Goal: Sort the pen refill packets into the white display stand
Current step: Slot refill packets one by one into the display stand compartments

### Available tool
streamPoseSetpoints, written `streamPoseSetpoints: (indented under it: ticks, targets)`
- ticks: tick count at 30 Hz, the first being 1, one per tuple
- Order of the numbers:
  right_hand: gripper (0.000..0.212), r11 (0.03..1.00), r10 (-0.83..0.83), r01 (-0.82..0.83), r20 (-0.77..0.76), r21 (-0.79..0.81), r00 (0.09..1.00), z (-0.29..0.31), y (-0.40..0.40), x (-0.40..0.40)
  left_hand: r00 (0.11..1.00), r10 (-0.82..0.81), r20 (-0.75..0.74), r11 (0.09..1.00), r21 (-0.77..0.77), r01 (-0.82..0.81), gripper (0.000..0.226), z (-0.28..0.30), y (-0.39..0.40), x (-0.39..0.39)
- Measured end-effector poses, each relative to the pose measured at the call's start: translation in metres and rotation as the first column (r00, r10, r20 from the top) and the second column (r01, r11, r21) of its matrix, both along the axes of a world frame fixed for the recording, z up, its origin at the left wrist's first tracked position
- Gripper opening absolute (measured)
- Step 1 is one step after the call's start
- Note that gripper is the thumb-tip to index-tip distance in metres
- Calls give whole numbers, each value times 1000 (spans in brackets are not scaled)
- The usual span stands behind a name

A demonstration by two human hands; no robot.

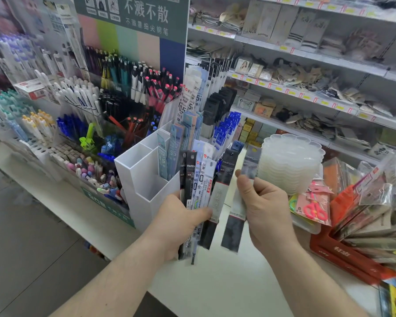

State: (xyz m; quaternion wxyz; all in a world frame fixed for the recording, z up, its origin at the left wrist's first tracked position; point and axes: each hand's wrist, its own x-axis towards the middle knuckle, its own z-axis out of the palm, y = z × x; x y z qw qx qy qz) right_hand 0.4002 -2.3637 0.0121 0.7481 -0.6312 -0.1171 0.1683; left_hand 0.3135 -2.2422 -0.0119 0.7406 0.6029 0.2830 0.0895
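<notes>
My left hand (181,219) grips a fanned bundle of pen refill packets (199,179), black, white and grey ones, just in front of the white display stand (142,177). My right hand (264,202) pinches a single grey and black refill packet (237,213), held apart to the right of the bundle. The stand has stepped compartments. Its near front ones look empty, and light blue packets (169,152) stand in a middle one. More packets, white, black and blue, fill the rows behind.
Racks of pens (82,106) and erasers crowd the counter to the left of the stand. A stack of clear plastic trays (290,161) sits right of it. A red box of bagged items (352,252) lies at the right. Shelves run behind.
</notes>
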Motion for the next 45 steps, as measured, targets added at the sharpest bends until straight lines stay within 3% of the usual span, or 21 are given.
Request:
streamPoseSetpoints:
  ticks: [4,6,12,17,20,25,34,41,45]
  targets:
    - [29,990,-64,81,144,-114,988,-11,17,-6,998,-29,56,999,-25,31,24,4,-8,4]
    - [40,989,-84,95,97,-117,992,-15,22,-3,996,-37,82,998,-55,42,23,6,-7,4]
    - [17,994,-62,51,-113,-97,992,5,20,21,991,-8,134,999,-52,15,26,17,11,0]
    - [15,965,-238,244,73,-92,969,53,27,77,975,119,186,992,-54,-110,18,35,32,3]
    - [17,953,-249,275,188,-128,950,65,48,106,967,144,209,989,-58,-135,17,43,39,6]
    - [25,895,-139,270,355,-355,925,61,85,138,963,161,214,986,-88,-145,18,42,39,5]
    - [32,806,2,212,361,-553,933,33,132,151,969,143,203,987,-104,-124,25,37,39,0]
    - [32,512,304,193,387,-837,871,21,145,149,970,70,233,982,-188,-25,28,42,38,-4]
    - [30,476,333,163,348,-864,876,16,144,147,970,46,240,974,-226,9,29,42,38,-7]
